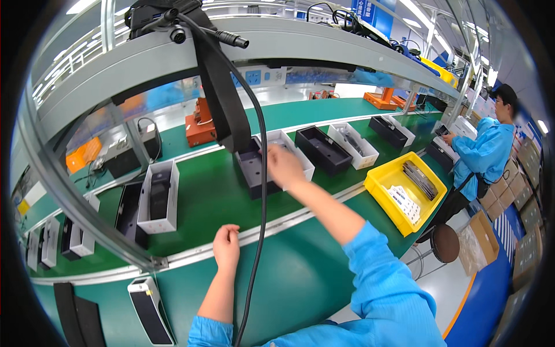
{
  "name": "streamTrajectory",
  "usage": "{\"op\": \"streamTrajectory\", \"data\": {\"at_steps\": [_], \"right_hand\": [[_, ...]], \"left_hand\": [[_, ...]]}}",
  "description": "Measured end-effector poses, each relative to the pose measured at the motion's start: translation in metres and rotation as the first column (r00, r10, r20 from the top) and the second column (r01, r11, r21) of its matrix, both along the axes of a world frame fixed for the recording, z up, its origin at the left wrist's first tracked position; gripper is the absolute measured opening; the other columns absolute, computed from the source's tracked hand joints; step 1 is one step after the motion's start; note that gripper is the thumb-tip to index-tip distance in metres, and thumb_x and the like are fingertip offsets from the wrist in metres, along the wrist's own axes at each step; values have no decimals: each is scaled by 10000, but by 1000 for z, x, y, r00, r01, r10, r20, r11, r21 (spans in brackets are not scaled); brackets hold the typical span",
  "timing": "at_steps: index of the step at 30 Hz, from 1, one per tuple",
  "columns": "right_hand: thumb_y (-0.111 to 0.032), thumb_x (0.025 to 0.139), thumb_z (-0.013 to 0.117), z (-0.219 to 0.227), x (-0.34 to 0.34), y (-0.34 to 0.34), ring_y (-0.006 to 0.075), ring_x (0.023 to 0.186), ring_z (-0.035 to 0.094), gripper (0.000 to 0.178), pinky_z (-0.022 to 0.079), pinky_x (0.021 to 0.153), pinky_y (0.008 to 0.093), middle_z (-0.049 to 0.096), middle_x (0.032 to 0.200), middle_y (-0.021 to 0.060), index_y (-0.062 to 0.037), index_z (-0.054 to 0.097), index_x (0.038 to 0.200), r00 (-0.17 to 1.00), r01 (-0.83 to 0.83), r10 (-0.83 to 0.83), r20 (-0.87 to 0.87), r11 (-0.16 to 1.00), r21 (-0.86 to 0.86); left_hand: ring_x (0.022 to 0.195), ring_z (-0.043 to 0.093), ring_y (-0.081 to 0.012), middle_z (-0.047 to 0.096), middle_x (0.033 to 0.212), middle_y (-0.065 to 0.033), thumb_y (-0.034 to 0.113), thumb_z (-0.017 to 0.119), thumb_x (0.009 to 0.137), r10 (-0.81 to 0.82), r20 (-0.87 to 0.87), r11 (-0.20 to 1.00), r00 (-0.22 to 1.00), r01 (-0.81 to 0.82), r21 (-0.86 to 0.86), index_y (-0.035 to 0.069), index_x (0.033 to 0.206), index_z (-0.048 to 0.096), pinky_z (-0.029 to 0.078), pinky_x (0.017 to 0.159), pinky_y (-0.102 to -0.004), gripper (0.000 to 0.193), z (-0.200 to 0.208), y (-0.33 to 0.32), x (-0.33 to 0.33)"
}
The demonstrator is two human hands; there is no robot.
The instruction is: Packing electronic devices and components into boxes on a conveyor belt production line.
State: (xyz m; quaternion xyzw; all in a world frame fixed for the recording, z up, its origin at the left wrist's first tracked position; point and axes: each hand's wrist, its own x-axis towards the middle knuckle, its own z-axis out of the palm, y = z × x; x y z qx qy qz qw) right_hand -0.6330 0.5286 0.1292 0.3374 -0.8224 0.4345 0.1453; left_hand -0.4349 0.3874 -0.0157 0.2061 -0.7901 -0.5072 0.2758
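Observation:
My right hand [284, 167] reaches over the green conveyor to a black box [250, 177] and the open white box [296, 156] beside it. A hanging black cable [261, 202] crosses in front of its fingertips, and the hand is slightly blurred, so its grip cannot be made out. My left hand [226, 247] is above the near rail of the conveyor, its fingers curled in, with nothing seen in them. Left of it, a white box [169, 217] holds a dark device, and a black box [130, 215] touches its side.
More black boxes [324, 151] and white boxes [365, 157] line the conveyor [202, 202]. A yellow bin [378, 191] with cards and dark strips stands at right. A white-and-black handheld device [149, 312] lies near left. A metal post [75, 191] rises at left. A co-worker [485, 153] stands far right.

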Motion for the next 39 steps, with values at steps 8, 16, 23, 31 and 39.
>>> {"op": "streamTrajectory", "data": {"at_steps": [8,16,23,31,39], "right_hand": [[-341,821,689,-100,-184,-30,430,1126,557,569,479,937,503,562,1190,262,1,503,1237,929,361,-371,12,911,199],[-492,793,725,-121,-189,-49,433,1213,523,887,464,985,486,404,1423,266,-125,315,1489,933,271,-353,76,823,499],[-533,829,658,-116,-181,-52,424,1227,524,949,461,992,460,287,1502,318,-216,145,1561,943,240,-329,42,765,597],[-553,798,652,-111,-190,-52,466,1265,493,1070,425,1047,461,238,1509,361,-290,-51,1560,963,143,-258,74,727,671],[-522,785,658,-117,-186,-61,437,1294,458,1103,423,1042,461,440,1394,303,-188,-50,1562,971,172,-239,27,767,618]], "left_hand": [[760,611,-189,639,820,-66,100,532,904,0,37,998,999,-2,58,45,905,671,476,708,-307,150,-3,6,-5],[650,474,-38,609,814,4,12,492,940,-65,7,996,998,64,56,23,940,646,366,567,-204,154,-4,11,-13],[663,488,-43,605,814,7,11,496,938,-50,35,997,998,47,65,25,947,649,378,577,-206,153,-2,13,-14],[786,609,-160,655,831,-45,126,523,908,-23,122,996,992,12,92,57,932,695,472,752,-290,186,4,16,-14],[808,623,-178,663,846,-54,163,523,921,-18,136,997,991,8,78,65,946,699,477,766,-298,203,2,12,-14]]}}
